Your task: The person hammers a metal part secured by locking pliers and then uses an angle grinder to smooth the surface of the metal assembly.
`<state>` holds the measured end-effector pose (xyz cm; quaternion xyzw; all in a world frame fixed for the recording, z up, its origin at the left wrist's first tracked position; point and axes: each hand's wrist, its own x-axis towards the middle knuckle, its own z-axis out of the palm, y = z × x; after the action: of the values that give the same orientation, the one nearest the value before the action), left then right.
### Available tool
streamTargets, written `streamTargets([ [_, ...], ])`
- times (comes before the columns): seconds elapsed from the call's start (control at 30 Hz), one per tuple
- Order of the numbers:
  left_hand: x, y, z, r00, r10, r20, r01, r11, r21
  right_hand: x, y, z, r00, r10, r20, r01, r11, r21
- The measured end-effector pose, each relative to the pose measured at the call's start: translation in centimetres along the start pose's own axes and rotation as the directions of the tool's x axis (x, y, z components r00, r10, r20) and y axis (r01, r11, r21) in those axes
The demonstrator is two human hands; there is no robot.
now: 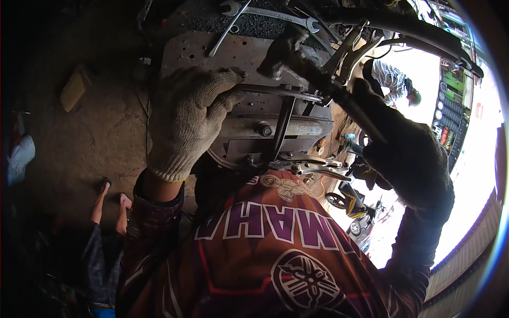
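Note:
My left hand (191,114), in an off-white knit glove, pinches the left end of a thin curved metal bar (275,91). That bar belongs to a metal frame with a dark crosspiece (284,126) running down toward me. My right hand (411,156), gloved and in deep shadow, is wrapped round the handle of a hammer (360,112). The hammer's head, slightly blurred, hangs over the metal plate (180,50) just above the bar; whether it touches anything I cannot tell. Below the bar lies a thick round tube (244,128) with a bolt (264,127) beside it.
A large open-ended spanner (275,14) and a thin metal rod (228,29) lie at the plate's far edge. Dark tubing (403,29) arches at the far right. A brick-like block (75,90) sits on the floor at left. Other people are nearby, one with bare feet (125,201).

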<state>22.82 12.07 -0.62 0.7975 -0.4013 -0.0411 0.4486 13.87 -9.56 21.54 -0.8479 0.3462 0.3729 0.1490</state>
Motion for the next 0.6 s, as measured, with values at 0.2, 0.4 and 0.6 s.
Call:
streamTargets([
  [0.2,0.0,-0.3,0.1,1.000,-0.007,0.002,0.007,1.000,0.001,-0.6,1.4,0.7,0.992,-0.055,-0.111,0.076,0.979,0.191],
  [0.4,0.2,0.1,-0.2,0.997,-0.043,0.069,0.040,0.998,0.053,-0.6,2.0,1.1,0.998,-0.014,-0.063,0.029,0.969,0.247],
  [0.6,1.4,0.9,0.2,0.994,0.109,-0.030,-0.109,0.994,-0.009,-1.5,0.9,-0.8,0.988,-0.104,-0.117,0.141,0.916,0.376],
])
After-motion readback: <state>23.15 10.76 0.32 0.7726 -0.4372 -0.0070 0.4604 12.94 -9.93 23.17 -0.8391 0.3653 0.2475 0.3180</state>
